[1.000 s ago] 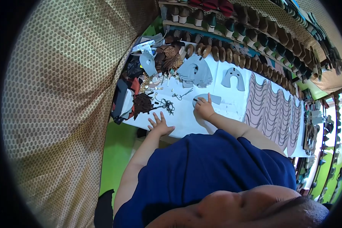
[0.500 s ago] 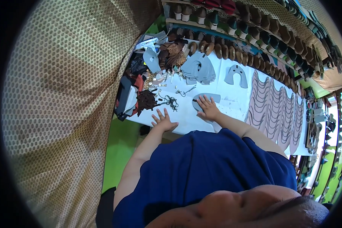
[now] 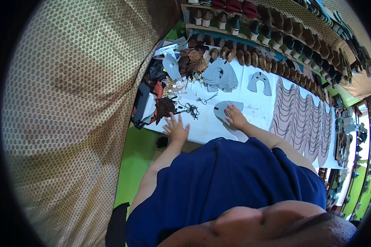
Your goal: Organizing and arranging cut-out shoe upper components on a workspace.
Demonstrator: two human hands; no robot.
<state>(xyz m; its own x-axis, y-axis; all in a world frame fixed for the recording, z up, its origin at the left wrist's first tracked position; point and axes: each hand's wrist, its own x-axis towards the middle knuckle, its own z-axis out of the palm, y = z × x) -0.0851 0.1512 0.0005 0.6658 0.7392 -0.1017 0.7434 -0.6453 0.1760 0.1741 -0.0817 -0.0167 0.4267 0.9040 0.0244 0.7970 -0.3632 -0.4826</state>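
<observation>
Grey cut piece (image 3: pixel 226 110) under flat right hand (image 3: pixel 236 117); left hand (image 3: pixel 177 128) fingers spread wide

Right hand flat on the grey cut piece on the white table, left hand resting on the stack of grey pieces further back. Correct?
Not quite. The head view shows the left hand flat on bare white table near the dark tangle of cords, not on the stack of grey pieces. The right hand does lie flat on the grey cut piece.
</observation>
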